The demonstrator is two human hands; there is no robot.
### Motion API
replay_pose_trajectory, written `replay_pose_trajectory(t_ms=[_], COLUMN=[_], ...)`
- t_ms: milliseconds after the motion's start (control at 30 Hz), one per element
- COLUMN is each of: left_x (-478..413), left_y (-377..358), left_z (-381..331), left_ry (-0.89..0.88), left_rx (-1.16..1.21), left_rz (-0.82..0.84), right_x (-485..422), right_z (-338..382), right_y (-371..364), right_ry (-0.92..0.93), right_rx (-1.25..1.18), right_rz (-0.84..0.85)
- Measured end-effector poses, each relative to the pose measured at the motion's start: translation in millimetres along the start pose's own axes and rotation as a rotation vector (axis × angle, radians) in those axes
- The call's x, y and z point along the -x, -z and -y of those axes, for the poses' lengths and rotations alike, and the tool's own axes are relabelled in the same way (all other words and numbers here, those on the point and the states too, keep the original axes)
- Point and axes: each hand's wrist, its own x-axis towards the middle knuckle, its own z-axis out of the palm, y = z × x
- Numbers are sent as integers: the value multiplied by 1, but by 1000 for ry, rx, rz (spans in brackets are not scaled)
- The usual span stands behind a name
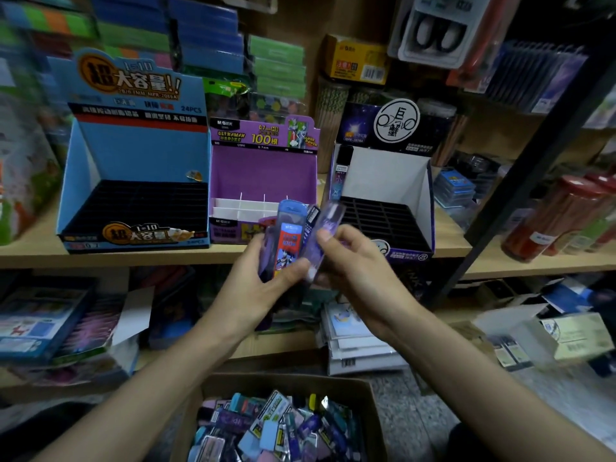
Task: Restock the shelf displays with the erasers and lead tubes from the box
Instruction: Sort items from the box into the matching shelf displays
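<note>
Gripping a fan of flat, glossy plastic lead tubes, the left hand sits before the purple cardboard display; fingers of the right hand pinch one translucent purple tube beside them.

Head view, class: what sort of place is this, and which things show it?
Probably a stationery shop: the wooden shelf carries a blue display box and a purple display box for pencil leads, and a cardboard box below holds erasers and lead tubes.

Box btm cut off; purple tube blurred; lead tubes print illegible.
</note>
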Motion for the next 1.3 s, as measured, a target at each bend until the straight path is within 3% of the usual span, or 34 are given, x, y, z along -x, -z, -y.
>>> replay_pose_trajectory(t_ms=[133, 333, 467, 600, 733, 900, 1033, 1133, 1300], left_x=[4, 1, 0, 0, 1, 0, -1, -1, -2], left_y=[3, 15, 17, 18, 14, 11, 7, 2, -2], left_z=[-2, -8, -7, -7, -1, 2, 1, 0, -1], left_ry=[-3, -6, 31, 36, 72, 49, 8, -21, -35], left_rx=[9, 48, 34, 30, -26, -45, -24, -50, -51], left_rz=[-68, -153, -137, -64, 2, -61, -113, -106, -51], right_x=[3, 14, 14, 11, 11, 12, 10, 7, -9], right_z=[11, 11, 10, 17, 23, 42, 39, 22, 24], right_y=[13, 23, 22, 33, 44, 65, 62, 47, 46], right_ry=[54, 39, 19, -120, -234, -292, -186, -96, -24], right_rx=[-8, 374, 443, 522, 554, 294, -30, -74, -174], right_rz=[74, 376, 344, 243, 258, 267, 80, -84, -200])
